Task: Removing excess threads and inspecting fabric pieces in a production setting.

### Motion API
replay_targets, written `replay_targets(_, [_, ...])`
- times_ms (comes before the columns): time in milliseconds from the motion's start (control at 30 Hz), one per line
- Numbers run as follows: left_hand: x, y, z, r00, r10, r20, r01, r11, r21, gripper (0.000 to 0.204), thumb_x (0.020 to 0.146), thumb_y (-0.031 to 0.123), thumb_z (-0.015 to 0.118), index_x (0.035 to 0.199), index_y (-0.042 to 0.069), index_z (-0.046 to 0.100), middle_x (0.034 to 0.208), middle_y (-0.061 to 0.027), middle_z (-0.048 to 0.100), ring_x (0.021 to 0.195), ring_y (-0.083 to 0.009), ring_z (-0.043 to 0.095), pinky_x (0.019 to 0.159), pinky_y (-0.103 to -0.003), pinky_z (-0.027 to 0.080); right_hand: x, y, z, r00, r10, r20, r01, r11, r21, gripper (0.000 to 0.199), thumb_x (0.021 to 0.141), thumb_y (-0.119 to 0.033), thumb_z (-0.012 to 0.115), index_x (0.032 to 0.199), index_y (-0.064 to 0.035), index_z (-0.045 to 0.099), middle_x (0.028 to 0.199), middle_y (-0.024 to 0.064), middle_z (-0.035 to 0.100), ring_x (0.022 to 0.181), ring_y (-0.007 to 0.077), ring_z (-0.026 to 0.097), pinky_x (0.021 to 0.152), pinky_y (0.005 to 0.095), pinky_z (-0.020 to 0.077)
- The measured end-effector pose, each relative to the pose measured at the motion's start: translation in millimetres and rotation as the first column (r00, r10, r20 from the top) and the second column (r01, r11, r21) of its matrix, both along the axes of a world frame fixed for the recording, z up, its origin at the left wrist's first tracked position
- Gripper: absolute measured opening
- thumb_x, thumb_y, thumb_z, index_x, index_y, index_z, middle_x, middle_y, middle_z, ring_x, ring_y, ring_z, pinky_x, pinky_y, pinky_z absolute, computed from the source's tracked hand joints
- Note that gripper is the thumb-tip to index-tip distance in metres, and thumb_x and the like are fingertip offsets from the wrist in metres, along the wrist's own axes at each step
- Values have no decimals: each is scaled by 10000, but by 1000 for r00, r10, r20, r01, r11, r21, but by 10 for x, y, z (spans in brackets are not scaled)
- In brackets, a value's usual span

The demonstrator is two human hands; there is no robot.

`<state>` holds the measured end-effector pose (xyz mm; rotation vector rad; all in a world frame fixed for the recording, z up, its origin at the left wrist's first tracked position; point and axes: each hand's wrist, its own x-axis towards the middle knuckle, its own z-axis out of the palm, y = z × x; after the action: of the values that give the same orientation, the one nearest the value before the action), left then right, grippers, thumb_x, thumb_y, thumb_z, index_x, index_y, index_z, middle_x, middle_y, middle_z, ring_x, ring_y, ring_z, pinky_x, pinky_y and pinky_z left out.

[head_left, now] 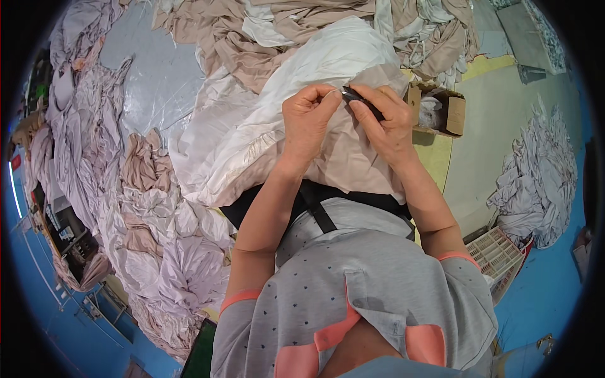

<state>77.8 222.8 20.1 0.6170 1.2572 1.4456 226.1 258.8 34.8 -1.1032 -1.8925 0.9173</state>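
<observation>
At nine o'clock, lilac cloth (85,151) is lying heaped. Toward eleven, white-and-beige cloth (252,129) is spreading. Over it, at twelve, the left hand (309,116) is pinching narrowly; on what, I cannot clearly tell. Toward one, black snips (367,105) are resting inside the curled right hand (389,118). At two, a cardboard box (455,115) is standing open.

Over to the right there's an open cardboard box (455,115) with something pale and crumpled inside, and past it a tangled heap of greyish cloth (535,183). A cream slatted basket (496,255) sits near that heap, and rumpled lilac fabric (192,268) sprawls down the left.
</observation>
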Motion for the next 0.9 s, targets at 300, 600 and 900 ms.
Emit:
replay_targets(300, [-3,16,6,1000,-19,-14,19,1000,-14,60,838,29,651,874,-12,676,755,54,591,664,-4,455,594,-162,358,-7,18,-4,1000,-5,-2,5,1000,31,211,828,-39,662,1038,-16,676,731,57,587,604,126,557,535,246,419])
replay_targets(600, [-5,32,-11,999,-21,-44,21,1000,14,48,835,27,653,861,-5,677,751,57,590,665,-2,455,591,-162,360,-9,27,5,1000,-22,9,22,999,39,189,818,-36,673,1005,-30,693,707,46,583,581,115,545,519,242,409])
replay_targets(900, [-11,18,21,998,-23,-53,24,999,22,56,838,36,659,860,-13,675,755,53,596,674,-2,463,592,-167,369,2,29,-45,994,-67,-90,68,998,5,185,799,-72,693,982,-49,701,683,48,591,578,131,551,529,251,428])
